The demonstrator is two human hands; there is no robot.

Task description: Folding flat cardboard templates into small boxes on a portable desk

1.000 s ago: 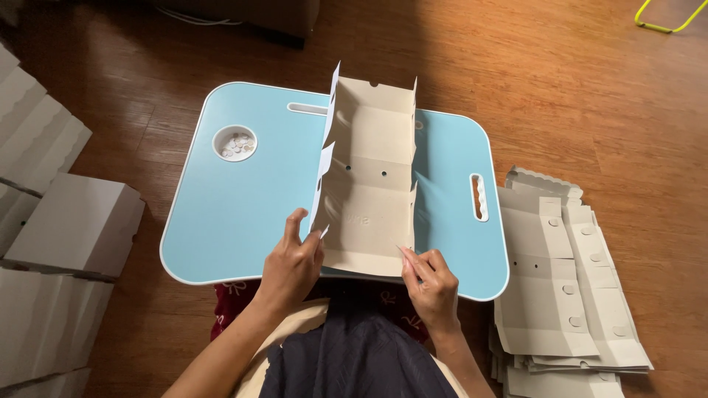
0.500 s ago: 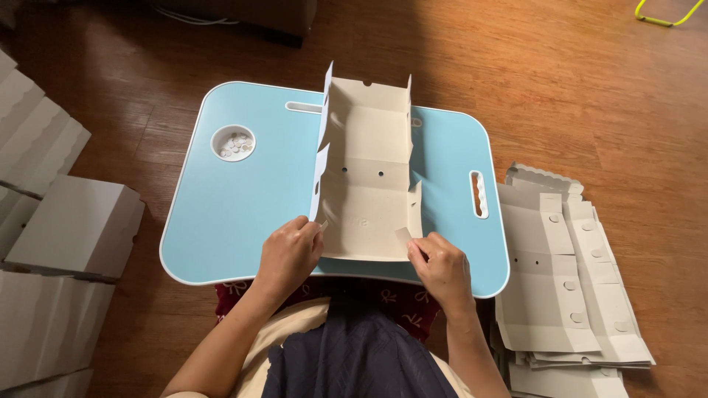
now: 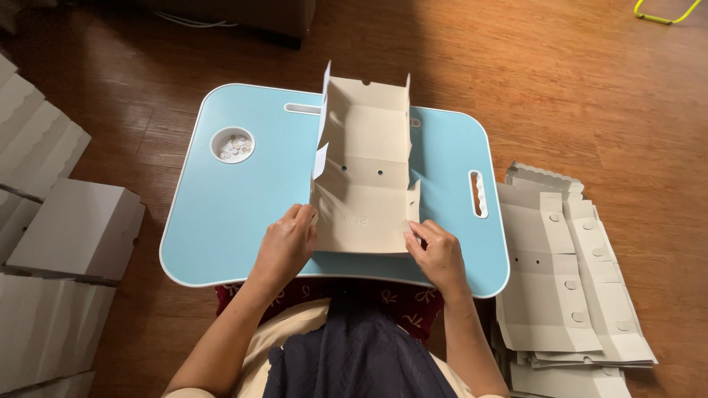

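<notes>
On my feed the left hand [image 3: 286, 247] lies on the near left corner of the half-folded grey cardboard box [image 3: 366, 180], fingers curled loosely over its edge and pressing on the board rather than pinching it. The right hand [image 3: 438, 254] meets the near right corner the same way, fingertips bent onto the small upright flap there; I can't tell whether thumb and fingers actually close around it. The box sits at the middle of a light blue lap table [image 3: 221, 214], its long side walls standing up and its far end reaching toward the table's back rim. The table rests over my lap on a dark wooden floor [image 3: 575, 81]. To the left, a round cup well [image 3: 231, 144] in the tabletop holds small pale paper discs, and finished white boxes [image 3: 70, 236] are stacked on the floor beyond. To the right lies a pile of flat unfolded box blanks [image 3: 560, 273], well apart from my hands.
</notes>
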